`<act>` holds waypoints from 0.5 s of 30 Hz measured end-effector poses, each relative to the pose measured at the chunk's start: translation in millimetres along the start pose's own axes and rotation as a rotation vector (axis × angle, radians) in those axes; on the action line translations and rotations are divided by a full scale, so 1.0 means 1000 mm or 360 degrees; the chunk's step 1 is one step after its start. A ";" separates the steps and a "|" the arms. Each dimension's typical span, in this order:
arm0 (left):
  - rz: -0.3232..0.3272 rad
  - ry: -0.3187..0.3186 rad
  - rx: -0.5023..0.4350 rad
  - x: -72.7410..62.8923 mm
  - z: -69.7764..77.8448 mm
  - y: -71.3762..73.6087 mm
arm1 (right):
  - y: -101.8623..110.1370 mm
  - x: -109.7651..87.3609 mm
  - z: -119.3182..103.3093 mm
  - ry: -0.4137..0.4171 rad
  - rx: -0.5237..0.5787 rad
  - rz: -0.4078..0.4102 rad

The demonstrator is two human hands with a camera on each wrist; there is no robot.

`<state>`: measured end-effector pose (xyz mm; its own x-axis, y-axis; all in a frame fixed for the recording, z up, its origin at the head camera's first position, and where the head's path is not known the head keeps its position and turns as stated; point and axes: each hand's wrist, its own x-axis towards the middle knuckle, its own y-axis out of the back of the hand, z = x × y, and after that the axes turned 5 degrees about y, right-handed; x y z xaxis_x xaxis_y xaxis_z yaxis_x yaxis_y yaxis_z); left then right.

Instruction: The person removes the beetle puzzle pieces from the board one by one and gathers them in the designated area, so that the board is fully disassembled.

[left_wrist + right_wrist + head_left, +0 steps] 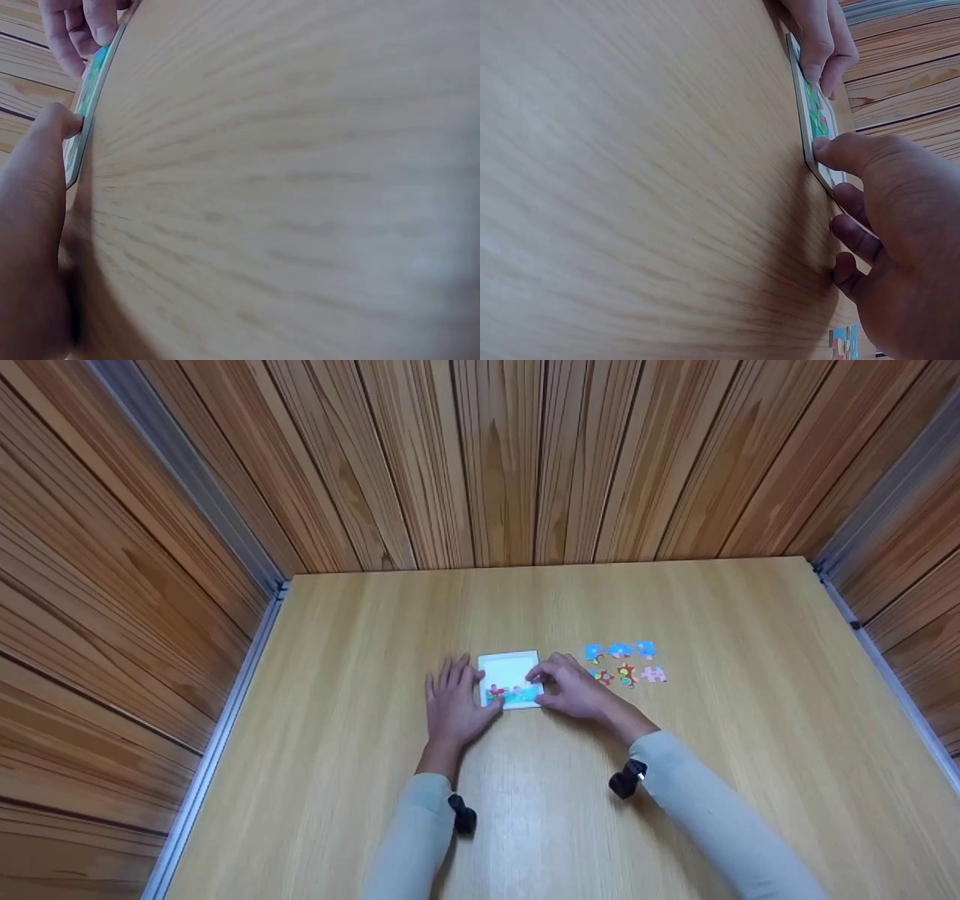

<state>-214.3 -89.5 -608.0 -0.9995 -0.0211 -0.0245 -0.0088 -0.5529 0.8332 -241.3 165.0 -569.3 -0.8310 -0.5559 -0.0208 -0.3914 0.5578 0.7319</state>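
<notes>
A small white puzzle tray [508,666] lies on the table, with green-blue puzzle pieces [517,695] along its near side. My left hand [456,709] holds the tray's near left corner, its thumb on the front rim and its index finger at the left edge. In the left wrist view the left thumb [69,122] touches that rim. From the other side my right hand [574,688] pinches a puzzle piece at the tray's near right corner; the fingers mostly cover this piece. The right thumb [826,146] presses down at the rim.
To the right of the tray lie several loose pieces in two rows, among them a blue piece [645,649] and a pink piece [654,674]. Wood-panelled walls [495,465] enclose the wooden table [360,660] at the back and sides.
</notes>
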 end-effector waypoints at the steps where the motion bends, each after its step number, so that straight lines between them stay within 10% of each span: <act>1: 0.0003 -0.0001 0.0017 0.000 0.000 0.000 | 0.000 0.000 0.000 -0.0012 0.0004 -0.0005; 15: 0.0060 -0.0029 0.0018 0.002 -0.002 -0.005 | -0.002 -0.001 0.001 0.0006 0.0040 0.0014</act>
<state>-216.0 -88.8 -613.2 -0.9995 -0.0266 0.0167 0.0285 -0.5424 0.8396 -240.3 165.0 -571.0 -0.8328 -0.5534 -0.0116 -0.3941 0.5780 0.7146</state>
